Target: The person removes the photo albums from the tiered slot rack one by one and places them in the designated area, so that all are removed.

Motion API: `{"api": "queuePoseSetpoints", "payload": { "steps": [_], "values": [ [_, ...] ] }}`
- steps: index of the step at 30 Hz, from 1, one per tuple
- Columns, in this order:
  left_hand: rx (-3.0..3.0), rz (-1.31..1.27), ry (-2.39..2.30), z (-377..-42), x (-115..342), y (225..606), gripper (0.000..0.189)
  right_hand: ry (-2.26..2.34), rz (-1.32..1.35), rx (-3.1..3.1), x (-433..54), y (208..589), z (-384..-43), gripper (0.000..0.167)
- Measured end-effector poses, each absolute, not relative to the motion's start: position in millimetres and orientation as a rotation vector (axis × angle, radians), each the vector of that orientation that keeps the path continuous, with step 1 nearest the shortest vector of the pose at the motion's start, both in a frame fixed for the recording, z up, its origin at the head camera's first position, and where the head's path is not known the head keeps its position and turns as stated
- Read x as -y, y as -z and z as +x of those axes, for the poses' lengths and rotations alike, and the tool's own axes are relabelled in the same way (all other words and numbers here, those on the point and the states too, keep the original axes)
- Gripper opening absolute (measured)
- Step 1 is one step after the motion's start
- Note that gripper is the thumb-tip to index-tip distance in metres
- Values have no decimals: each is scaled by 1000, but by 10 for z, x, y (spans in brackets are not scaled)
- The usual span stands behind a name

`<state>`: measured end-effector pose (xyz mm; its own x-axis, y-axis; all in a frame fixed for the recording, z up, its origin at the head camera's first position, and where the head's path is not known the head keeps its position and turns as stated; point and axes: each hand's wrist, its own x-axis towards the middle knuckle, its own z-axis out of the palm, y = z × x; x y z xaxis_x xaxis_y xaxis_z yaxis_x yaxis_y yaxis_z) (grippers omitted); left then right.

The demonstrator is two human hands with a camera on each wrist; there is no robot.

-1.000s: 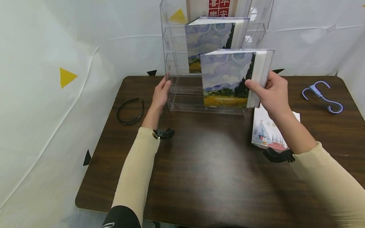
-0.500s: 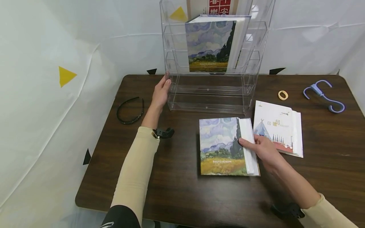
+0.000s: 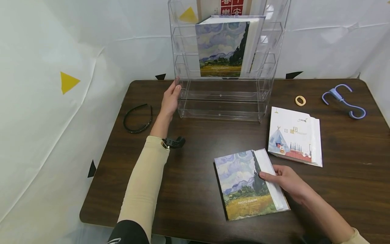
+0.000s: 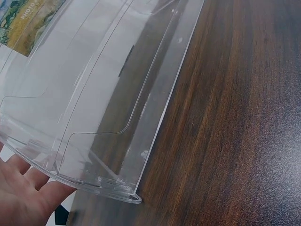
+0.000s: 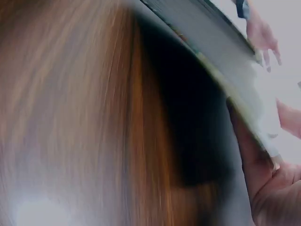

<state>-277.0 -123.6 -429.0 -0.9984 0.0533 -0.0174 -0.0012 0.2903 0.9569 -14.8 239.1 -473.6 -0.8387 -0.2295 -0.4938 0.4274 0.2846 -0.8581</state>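
My right hand (image 3: 289,183) grips a photo album (image 3: 243,189) with a painted landscape cover by its right edge, thumb on top, fingers underneath. The album lies tilted, low over the table's front half; in the right wrist view it appears edge-on and blurred, with its dark shadow beside it. At the back, my left hand (image 3: 171,98) holds the left side of a clear display rack (image 3: 220,115), its fingers (image 4: 51,193) behind the side edge in the left wrist view. Another photo album (image 3: 222,51) with the same cover stands in a middle tier of the rack.
To the right lies a white album (image 3: 289,135) with a tent drawing. Behind it are a small yellow ring (image 3: 300,100) and a blue hook-shaped hanger (image 3: 344,101). A black headband (image 3: 137,118) rests on the left. A book with red characters (image 3: 231,7) stands in the upper rack.
My right hand has brought the photo album down from in front of the rack towards the table's front edge and turned it slightly. The left hand has stayed on the rack.
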Motion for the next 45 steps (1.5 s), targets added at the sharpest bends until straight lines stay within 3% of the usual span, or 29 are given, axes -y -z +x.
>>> {"api": "queuePoseSetpoints", "payload": {
  "steps": [5, 13, 20, 27, 34, 39, 45],
  "values": [
    [-2498, 59, -1828, -2763, 1239, 4292, 48, 1440, 120, -2204, -2403, 4719, -139, 43],
    [-2482, 70, -1839, -2740, 1231, 4267, 48, 784, 41, -2661, -2410, 4577, -135, 59],
    [-2500, 53, -1822, -2739, 1228, 4261, 48, 564, -11, -2871, -2418, 4556, -116, 63],
    [-2494, 44, -1818, -2740, 1229, 4261, 48, 564, -39, -2868, -2436, 4549, -142, 62],
    [-2479, 48, -1840, -2750, 1225, 4275, 48, 638, -130, -2760, -2507, 4401, -258, 48],
    [-2471, 45, -1834, -2753, 1223, 4281, 48, 844, -216, -2708, -2561, 4146, -451, 38],
    [-2464, 51, -1855, -2736, 1222, 4278, 47, 1087, -297, -2889, -2526, 3808, -838, 36]
  ]
}}
